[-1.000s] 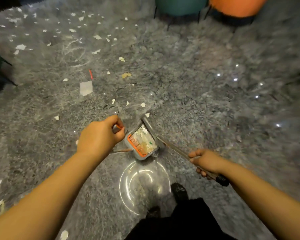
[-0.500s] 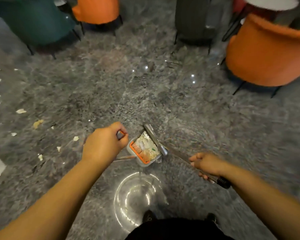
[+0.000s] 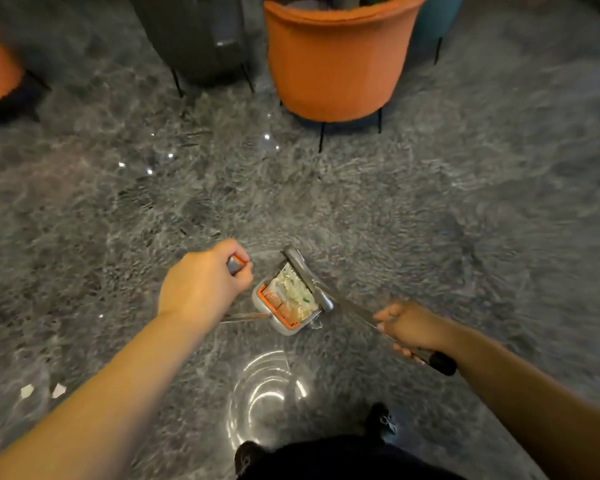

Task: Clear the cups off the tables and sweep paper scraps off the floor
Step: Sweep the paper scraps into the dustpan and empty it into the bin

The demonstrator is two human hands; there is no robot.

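Above the grey floor, the left hand grasped the dustpan handle, keeping the scrap-filled dustpan level against spillage; the right hand clenched the broom handle.

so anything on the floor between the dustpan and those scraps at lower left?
Yes: from this view the left forearm crosses in front, so the floor between the dustpan and the paper scraps is partly hidden. The visible floor shows nothing in the way.
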